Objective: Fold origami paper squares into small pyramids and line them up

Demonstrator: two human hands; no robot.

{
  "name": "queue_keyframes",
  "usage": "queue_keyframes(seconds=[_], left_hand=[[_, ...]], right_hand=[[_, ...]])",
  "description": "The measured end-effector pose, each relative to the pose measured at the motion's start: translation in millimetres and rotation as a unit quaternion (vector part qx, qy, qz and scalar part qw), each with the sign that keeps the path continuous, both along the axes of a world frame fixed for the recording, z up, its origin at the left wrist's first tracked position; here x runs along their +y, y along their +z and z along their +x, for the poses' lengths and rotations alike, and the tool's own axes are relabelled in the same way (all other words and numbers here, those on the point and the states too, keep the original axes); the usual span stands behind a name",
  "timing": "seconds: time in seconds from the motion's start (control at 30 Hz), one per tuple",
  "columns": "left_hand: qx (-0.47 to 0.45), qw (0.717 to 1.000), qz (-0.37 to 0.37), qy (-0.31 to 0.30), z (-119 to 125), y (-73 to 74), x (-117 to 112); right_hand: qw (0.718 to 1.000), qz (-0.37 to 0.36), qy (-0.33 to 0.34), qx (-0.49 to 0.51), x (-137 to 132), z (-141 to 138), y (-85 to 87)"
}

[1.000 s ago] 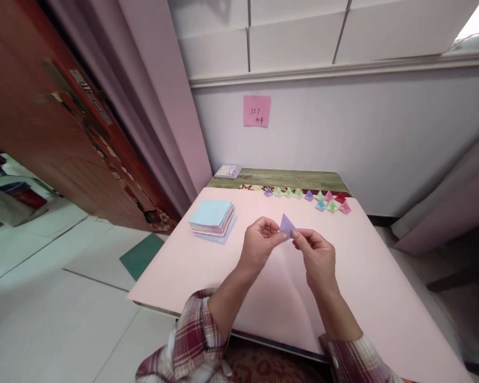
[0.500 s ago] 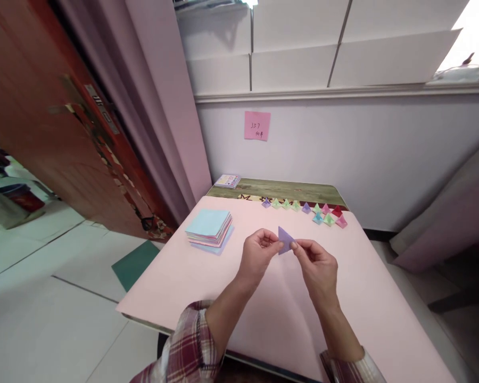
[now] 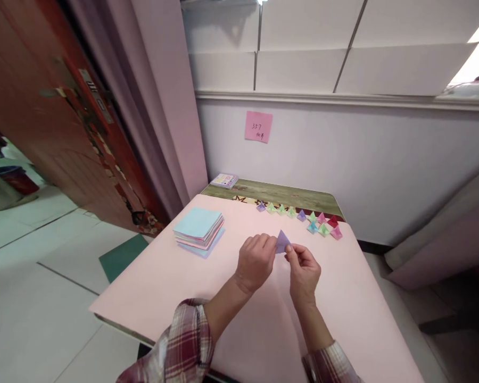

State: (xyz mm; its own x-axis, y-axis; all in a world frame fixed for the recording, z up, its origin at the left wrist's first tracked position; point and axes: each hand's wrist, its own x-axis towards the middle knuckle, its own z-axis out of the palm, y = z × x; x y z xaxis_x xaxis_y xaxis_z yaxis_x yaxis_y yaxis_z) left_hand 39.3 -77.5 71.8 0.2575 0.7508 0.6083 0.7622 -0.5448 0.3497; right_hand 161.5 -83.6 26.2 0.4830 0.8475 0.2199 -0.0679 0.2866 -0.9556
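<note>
A small piece of folded purple paper is held up above the pink table top, between both hands. My left hand is closed at its left edge, with the back of the hand toward me and the fingertips hidden. On the right side, my right hand pinches the paper's lower right corner between thumb and fingers. Beyond the hands, several small folded paper shapes in purple, green, pink, red and blue stand in rows. Left of my hands lies a stack of square coloured paper, light blue on top.
The pink-covered table meets a white wall bearing a pink note. A small printed packet rests at the back left corner. To the left are a wooden door, a curtain and a green sheet on the floor.
My left hand has turned so its back faces me, fingers curled at the paper's edge. The purple paper has tilted, its point now upward. The head view has shifted slightly.
</note>
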Motion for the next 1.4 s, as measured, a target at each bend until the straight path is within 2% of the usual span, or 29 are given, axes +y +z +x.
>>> queue_keyframes(seconds=[0.07, 0.17, 0.27, 0.33, 0.4, 0.47, 0.53, 0.6, 0.7, 0.83, 0.9, 1.0, 1.1, 1.2, 1.3, 1.4], left_hand=[[0.055, 0.998, 0.020, 0.001, 4, -3.0, 2], [0.056, 0.998, 0.010, -0.017, 11, -5.0, 3], [-0.014, 0.999, -0.031, -0.038, 15, -3.0, 2], [-0.116, 0.988, -0.092, -0.045, 15, -0.4, 2], [-0.246, 0.949, -0.188, -0.063, 12, 2.0, 2], [-0.361, 0.881, -0.290, -0.092, 6, 4.1, 2], [-0.435, 0.814, -0.370, -0.104, -2, 6.1, 3], [-0.481, 0.765, -0.417, -0.097, -10, 8.7, 4], [-0.523, 0.712, -0.458, -0.099, -20, 13.9, 4], [-0.558, 0.657, -0.492, -0.122, -26, 22.0, 7], [-0.569, 0.639, -0.499, -0.138, -30, 26.0, 10], [-0.566, 0.625, -0.511, -0.167, -38, 32.6, 15], [-0.556, 0.608, -0.530, -0.202, -47, 40.5, 19], [-0.544, 0.588, -0.550, -0.236, -52, 48.9, 21], [-0.530, 0.583, -0.561, -0.255, -53, 57.0, 24], [-0.527, 0.579, -0.566, -0.256, -51, 63.9, 26]], right_hand=[[1.000, -0.009, -0.017, 0.010, 2, 3, -2.4], [0.999, -0.016, -0.032, 0.015, 4, 8, -3.0], [0.999, -0.015, -0.034, 0.014, 3, 11, -1.9], [1.000, -0.010, -0.026, 0.003, 1, 11, -0.1], [1.000, -0.002, -0.013, -0.010, -2, 10, 3.0], [1.000, 0.001, 0.004, -0.022, -4, 6, 7.6], [0.999, -0.003, 0.020, -0.033, -7, 0, 13.3], [0.999, -0.006, 0.028, -0.046, -10, -7, 19.3], [0.998, -0.007, 0.007, -0.070, -13, -18, 27.0], [0.996, -0.013, -0.009, -0.085, -15, -28, 35.4], [0.996, -0.005, 0.013, -0.084, -15, -29, 40.5], [0.994, 0.003, 0.084, -0.063, -15, -30, 49.8], [0.986, -0.030, 0.160, 0.035, -13, -27, 60.5], [0.956, -0.087, 0.235, 0.154, -7, -23, 72.2], [0.919, -0.141, 0.306, 0.206, -1, -18, 83.6], [0.906, -0.178, 0.311, 0.224, 5, -15, 93.0]])
